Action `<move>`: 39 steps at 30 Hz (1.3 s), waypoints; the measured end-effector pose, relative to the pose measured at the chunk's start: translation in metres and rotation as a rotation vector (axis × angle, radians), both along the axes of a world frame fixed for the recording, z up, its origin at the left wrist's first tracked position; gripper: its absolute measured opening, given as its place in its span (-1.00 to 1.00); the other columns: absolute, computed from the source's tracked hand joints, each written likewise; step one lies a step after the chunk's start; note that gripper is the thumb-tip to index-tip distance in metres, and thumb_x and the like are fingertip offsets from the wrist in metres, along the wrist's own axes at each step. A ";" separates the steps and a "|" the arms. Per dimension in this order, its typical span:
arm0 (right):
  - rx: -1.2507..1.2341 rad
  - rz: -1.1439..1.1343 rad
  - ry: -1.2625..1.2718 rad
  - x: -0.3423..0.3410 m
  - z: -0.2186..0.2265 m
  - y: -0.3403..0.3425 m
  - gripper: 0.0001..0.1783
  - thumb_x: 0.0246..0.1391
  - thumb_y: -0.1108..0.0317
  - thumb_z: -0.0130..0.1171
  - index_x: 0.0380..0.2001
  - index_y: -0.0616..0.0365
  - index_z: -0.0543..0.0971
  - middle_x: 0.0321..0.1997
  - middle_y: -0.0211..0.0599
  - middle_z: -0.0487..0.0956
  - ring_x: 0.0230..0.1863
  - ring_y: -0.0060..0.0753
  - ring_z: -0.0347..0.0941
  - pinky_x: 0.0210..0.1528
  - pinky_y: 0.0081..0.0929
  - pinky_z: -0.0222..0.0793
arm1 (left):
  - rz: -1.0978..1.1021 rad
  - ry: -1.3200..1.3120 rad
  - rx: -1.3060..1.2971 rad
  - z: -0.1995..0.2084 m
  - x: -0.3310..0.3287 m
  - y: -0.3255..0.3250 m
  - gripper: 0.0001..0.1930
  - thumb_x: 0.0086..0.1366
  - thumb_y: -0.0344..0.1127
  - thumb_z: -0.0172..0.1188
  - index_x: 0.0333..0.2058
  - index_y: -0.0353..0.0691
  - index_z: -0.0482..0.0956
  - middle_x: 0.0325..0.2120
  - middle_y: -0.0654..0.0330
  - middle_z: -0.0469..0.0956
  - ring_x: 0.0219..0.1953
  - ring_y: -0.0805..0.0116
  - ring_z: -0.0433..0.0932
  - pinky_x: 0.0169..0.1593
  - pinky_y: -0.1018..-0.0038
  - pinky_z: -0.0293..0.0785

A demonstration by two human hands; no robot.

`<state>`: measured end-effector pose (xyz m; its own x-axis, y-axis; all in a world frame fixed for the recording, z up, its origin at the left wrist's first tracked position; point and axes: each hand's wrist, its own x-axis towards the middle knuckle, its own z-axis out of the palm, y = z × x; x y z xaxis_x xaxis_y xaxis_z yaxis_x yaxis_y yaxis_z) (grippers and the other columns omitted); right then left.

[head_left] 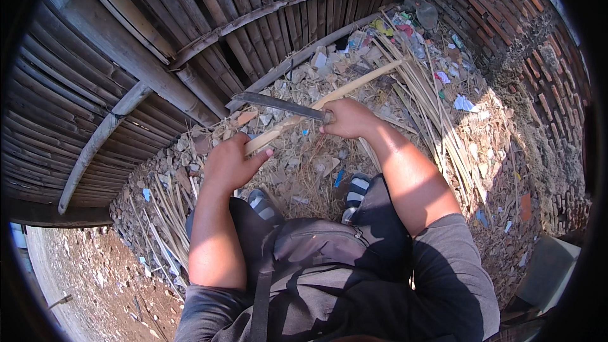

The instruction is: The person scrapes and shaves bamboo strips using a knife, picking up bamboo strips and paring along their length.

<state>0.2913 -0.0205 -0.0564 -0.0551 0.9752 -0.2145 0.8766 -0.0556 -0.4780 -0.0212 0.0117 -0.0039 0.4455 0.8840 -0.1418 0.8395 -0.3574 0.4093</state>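
With left grip [228, 163] closed on a stick [358, 84], right grip [348, 118] wrapped round a knife [278, 104] crossing it; above rubble [307, 92], near loose strips [443, 130]; slanting stick lengthwise forward-right.

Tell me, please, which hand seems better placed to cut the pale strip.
Probably the right hand: it grips the knife, whose blade crosses the pale strip in this view, while the left hand holds the strip's lower end.

patchy hard sunlight, deep shade; edges bend, perhaps slightly blurred.
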 end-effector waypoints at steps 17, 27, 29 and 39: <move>-0.054 0.016 0.002 -0.004 0.011 -0.001 -0.39 -0.02 0.04 0.46 0.05 0.15 0.64 -0.04 0.05 0.67 0.05 0.12 0.59 0.11 -0.12 0.49 | -0.026 0.024 -0.017 -0.001 -0.001 0.001 -0.31 0.17 0.34 0.34 -0.15 -0.29 0.64 -0.35 -0.15 0.69 -0.17 -0.18 0.68 -0.06 0.03 0.56; -0.028 0.028 0.012 -0.003 0.000 0.000 -0.39 -0.02 0.07 0.45 0.08 0.11 0.63 -0.01 0.04 0.67 0.06 0.10 0.59 0.12 -0.13 0.49 | -0.030 0.024 -0.016 -0.005 -0.001 0.002 -0.33 0.15 0.26 0.41 -0.15 -0.33 0.63 -0.38 -0.15 0.68 -0.21 -0.16 0.69 -0.10 0.07 0.57; -0.092 0.003 0.025 -0.007 0.009 -0.001 -0.39 -0.02 0.08 0.45 0.10 0.06 0.63 -0.01 0.03 0.67 0.06 0.10 0.59 0.13 -0.14 0.49 | -0.034 0.029 -0.013 -0.004 -0.002 0.002 -0.33 0.16 0.26 0.41 -0.14 -0.33 0.64 -0.38 -0.14 0.68 -0.21 -0.16 0.69 -0.09 0.07 0.57; -0.045 0.039 0.034 -0.009 0.010 -0.003 -0.38 -0.02 0.12 0.44 0.16 -0.05 0.61 0.03 0.00 0.67 0.09 0.08 0.58 0.15 -0.15 0.48 | -0.030 0.020 -0.008 -0.006 -0.003 0.001 -0.35 0.16 0.24 0.41 -0.14 -0.34 0.64 -0.38 -0.14 0.68 -0.21 -0.16 0.69 -0.08 0.08 0.57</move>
